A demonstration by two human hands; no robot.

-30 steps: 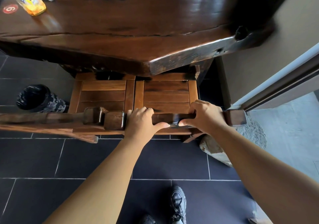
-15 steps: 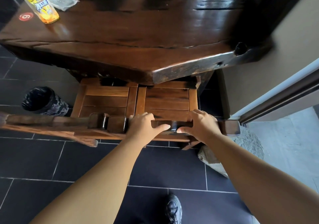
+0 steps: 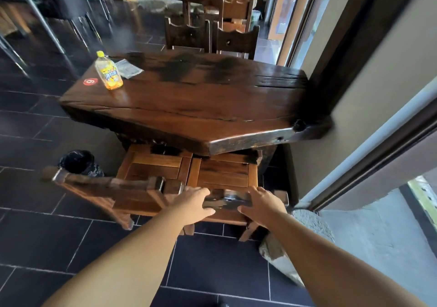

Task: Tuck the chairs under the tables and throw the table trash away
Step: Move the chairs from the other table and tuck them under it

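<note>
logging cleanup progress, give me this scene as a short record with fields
hands: left hand and right hand both hold the top rail of the right chair
chairs: right chair and left chair side by side, seats partly under the table
trash: bottle upright, wrapper beside it, on the table's far left corner
bin: black-lined, on the floor left of the chairs

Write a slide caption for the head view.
Left hand and right hand grip the brown wooden chair; yellow plastic bottle stands on dark wooden table.
</note>
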